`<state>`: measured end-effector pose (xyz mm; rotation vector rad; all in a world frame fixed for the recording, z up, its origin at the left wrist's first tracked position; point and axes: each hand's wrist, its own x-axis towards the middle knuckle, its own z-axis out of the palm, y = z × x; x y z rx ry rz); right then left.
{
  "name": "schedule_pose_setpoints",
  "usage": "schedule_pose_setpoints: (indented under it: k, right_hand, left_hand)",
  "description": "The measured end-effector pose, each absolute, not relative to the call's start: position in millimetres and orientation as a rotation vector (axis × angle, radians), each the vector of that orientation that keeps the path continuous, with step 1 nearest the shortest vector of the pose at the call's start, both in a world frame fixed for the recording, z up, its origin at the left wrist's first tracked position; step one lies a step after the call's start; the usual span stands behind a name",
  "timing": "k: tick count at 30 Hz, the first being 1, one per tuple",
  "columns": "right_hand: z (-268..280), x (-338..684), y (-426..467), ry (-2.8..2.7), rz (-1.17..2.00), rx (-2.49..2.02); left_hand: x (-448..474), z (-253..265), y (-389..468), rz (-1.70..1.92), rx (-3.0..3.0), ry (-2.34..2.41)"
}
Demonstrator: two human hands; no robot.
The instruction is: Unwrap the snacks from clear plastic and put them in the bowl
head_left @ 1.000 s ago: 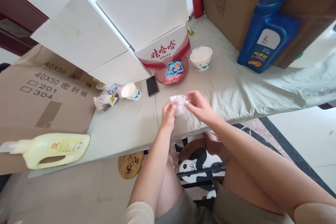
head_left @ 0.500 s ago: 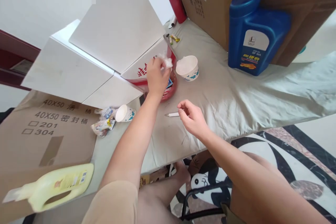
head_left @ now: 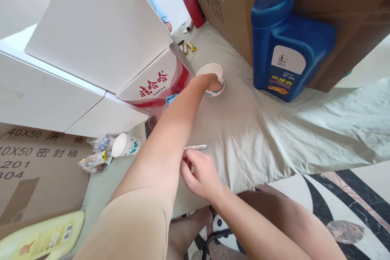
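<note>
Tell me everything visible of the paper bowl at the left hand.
The white bowl looks like paper, round, with a rolled rim and teal leaf print outside. It stands upright, open side up, on the pale cloth. The left hand dips over the rim into it, hiding most of the inside; any contents can't be seen.

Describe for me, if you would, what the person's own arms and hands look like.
A plain beige sleeve ends near the left elbow; the left forearm is bare. Only bare right forearm shows. Neither the left hand nor the right hand wears a glove, and no watch is visible.
</note>
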<state>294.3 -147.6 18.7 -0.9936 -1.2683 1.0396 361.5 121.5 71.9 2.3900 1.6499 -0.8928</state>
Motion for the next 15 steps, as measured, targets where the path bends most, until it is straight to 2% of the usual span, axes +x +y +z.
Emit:
schedule_pose_setpoints:
  k: [6,15]
  right_hand:
    - [29,297,-150,-1.277,1.025,-1.008]
    - [31,295,-158,-1.329,0.987,-0.999]
  left_hand:
    - [354,67,128,-0.413,2.445,1.652]
    - [311,125,85,-0.010,2.514,1.403]
